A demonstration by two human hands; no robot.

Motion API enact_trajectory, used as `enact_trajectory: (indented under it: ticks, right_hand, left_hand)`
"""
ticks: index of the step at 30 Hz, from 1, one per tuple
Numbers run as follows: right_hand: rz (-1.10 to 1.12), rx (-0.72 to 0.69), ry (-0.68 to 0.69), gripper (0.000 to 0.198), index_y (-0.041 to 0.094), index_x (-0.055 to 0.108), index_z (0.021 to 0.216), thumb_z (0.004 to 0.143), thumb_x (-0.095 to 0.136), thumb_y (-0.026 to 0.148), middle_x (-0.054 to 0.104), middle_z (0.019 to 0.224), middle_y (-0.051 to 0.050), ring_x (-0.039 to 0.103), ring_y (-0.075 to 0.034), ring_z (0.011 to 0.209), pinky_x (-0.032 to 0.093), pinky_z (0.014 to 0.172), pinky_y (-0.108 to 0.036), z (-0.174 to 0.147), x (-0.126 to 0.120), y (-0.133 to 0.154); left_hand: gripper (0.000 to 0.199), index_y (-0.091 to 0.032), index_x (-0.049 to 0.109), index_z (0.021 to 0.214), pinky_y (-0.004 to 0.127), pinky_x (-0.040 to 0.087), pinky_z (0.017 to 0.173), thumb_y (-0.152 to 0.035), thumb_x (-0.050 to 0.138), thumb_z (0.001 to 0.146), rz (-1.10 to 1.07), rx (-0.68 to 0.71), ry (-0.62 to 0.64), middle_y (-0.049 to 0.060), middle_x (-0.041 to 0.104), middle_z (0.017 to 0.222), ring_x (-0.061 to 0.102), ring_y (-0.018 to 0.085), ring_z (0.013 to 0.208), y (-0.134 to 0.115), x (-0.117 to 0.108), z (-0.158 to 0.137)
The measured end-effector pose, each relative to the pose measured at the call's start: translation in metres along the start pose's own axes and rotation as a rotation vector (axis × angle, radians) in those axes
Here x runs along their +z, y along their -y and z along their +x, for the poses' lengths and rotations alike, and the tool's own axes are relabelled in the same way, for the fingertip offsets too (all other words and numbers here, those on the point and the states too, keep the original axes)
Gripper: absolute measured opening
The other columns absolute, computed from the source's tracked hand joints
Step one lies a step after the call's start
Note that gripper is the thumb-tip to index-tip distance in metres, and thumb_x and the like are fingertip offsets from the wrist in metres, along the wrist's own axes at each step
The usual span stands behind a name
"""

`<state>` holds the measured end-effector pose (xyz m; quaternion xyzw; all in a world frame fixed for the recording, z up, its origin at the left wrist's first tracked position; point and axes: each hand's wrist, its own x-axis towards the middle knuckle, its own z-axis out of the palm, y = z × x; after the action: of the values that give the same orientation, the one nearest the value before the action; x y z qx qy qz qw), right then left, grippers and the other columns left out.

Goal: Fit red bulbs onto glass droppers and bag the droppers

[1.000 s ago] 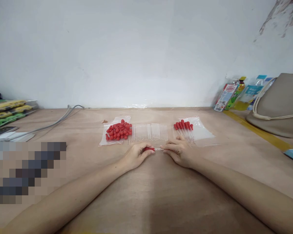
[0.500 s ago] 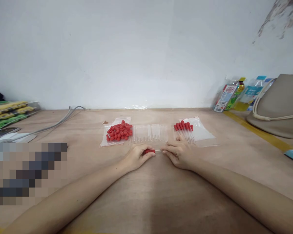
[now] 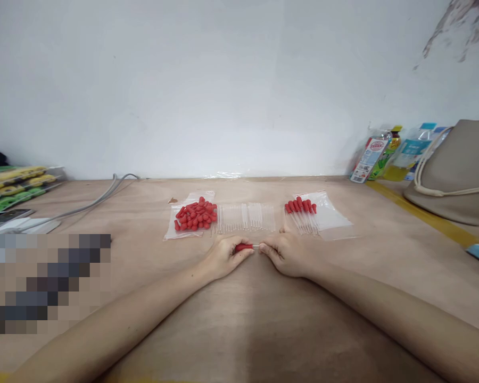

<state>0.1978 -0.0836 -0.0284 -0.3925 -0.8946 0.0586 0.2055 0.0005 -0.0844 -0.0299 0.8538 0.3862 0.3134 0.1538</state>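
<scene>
Low over the wooden table, my left hand (image 3: 228,256) is closed around a red rubber dropper bulb (image 3: 244,247). A thin clear dropper tube (image 3: 256,247) shows at the bulb's right end. My right hand (image 3: 284,252) pinches that tube between thumb and fingers, hiding most of its length. Beyond my left hand, a pile of loose red bulbs (image 3: 195,215) lies on a plastic bag. A row of clear tubes (image 3: 245,217) lies side by side in the middle. Past my right hand, several tubes with red bulbs on them (image 3: 300,206) rest beside another bag (image 3: 333,213).
At the right stand drink containers (image 3: 370,159) against the wall and a beige bag (image 3: 457,170). On the left are yellow and green packets (image 3: 18,183), a grey cable (image 3: 99,198) and a phone (image 3: 8,218). Yellow tape (image 3: 423,213) runs along the table's right side.
My right hand has shifted slightly left, toward the bulb, and its fingers are curled more tightly at the tube. Less tube shows between my hands. My left hand stays in place.
</scene>
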Motion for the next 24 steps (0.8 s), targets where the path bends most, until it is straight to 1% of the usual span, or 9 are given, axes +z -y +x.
enact_trajectory:
  ticks: [6,9,11,12,14,17,18,21,24]
  right_hand:
    - [0.023,-0.017,0.032,0.028,0.018,0.056,0.073,0.089,0.035,0.023,0.064,0.070,-0.001,0.053,-0.012,0.064,0.031,0.072,-0.030,0.003,-0.004,0.006]
    - [0.008,-0.015,0.096,0.028,0.018,0.058,0.069,0.087,0.038,0.024,0.063,0.066,-0.001,0.051,-0.011,0.058,0.032,0.062,-0.026,0.005,-0.019,0.010]
    - [0.033,0.029,0.168,0.029,0.017,0.058,0.061,0.083,0.041,0.024,0.060,0.057,0.000,0.046,-0.010,0.050,0.028,0.052,-0.024,0.007,-0.032,0.008]
    - [0.051,0.078,0.186,0.029,0.017,0.057,0.057,0.081,0.043,0.025,0.057,0.053,0.000,0.045,-0.010,0.047,0.026,0.049,-0.024,0.010,-0.039,0.004]
    - [0.058,0.250,0.137,0.031,0.016,0.057,0.053,0.079,0.045,0.029,0.055,0.050,0.000,0.045,-0.010,0.047,0.026,0.048,-0.024,0.016,-0.051,-0.008]
    - [-0.021,0.604,0.001,0.034,0.017,0.057,0.051,0.077,0.046,0.038,0.058,0.054,-0.003,0.052,-0.014,0.054,0.031,0.052,-0.025,0.027,-0.057,-0.032]
    - [-0.060,0.681,-0.021,0.036,0.017,0.056,0.050,0.076,0.046,0.040,0.059,0.056,-0.004,0.053,-0.016,0.058,0.032,0.054,-0.026,0.030,-0.056,-0.039]
    - [-0.189,0.790,-0.061,0.036,0.018,0.058,0.054,0.079,0.042,0.039,0.062,0.066,-0.007,0.056,-0.021,0.070,0.034,0.062,-0.031,0.038,-0.043,-0.054]
    - [-0.286,0.789,-0.058,0.033,0.018,0.061,0.061,0.080,0.039,0.033,0.063,0.073,-0.009,0.057,-0.023,0.079,0.033,0.072,-0.036,0.043,-0.029,-0.060]
  left_hand:
    - [0.014,-0.016,0.062,0.085,0.023,0.045,0.064,-0.026,0.053,0.083,-0.004,0.046,-0.018,0.002,0.065,0.078,0.059,0.013,0.069,0.003,-0.001,-0.001]
    - [0.015,-0.017,0.058,0.093,0.025,0.046,0.068,-0.026,0.053,0.083,0.001,0.076,-0.053,0.003,0.064,0.084,0.059,0.013,0.075,0.005,-0.001,-0.001]
    - [0.029,-0.017,0.051,0.107,0.027,0.047,0.071,-0.027,0.056,0.081,0.020,0.065,-0.101,0.005,0.060,0.093,0.058,0.015,0.079,0.005,-0.002,-0.001]
    - [0.037,-0.018,0.046,0.113,0.027,0.047,0.070,-0.028,0.057,0.080,0.036,0.049,-0.124,0.006,0.057,0.097,0.057,0.015,0.080,0.005,-0.002,-0.001]
    - [0.046,-0.019,0.040,0.119,0.027,0.047,0.066,-0.029,0.058,0.078,0.064,0.018,-0.142,0.007,0.053,0.100,0.055,0.014,0.076,0.006,-0.002,-0.002]
    - [0.044,-0.020,0.039,0.119,0.026,0.047,0.063,-0.026,0.056,0.079,0.076,0.021,-0.100,0.006,0.050,0.098,0.052,0.012,0.070,0.006,-0.002,-0.002]
    - [0.044,-0.020,0.038,0.119,0.026,0.047,0.063,-0.025,0.056,0.079,0.077,0.026,-0.085,0.006,0.050,0.097,0.052,0.012,0.069,0.006,-0.002,-0.003]
    - [0.043,-0.020,0.038,0.119,0.027,0.047,0.064,-0.024,0.055,0.079,0.074,0.027,-0.071,0.006,0.050,0.097,0.052,0.013,0.073,0.007,-0.001,-0.003]
    - [0.043,-0.020,0.038,0.119,0.027,0.047,0.065,-0.024,0.054,0.079,0.059,0.030,-0.064,0.006,0.050,0.098,0.052,0.015,0.078,0.007,0.000,-0.003]
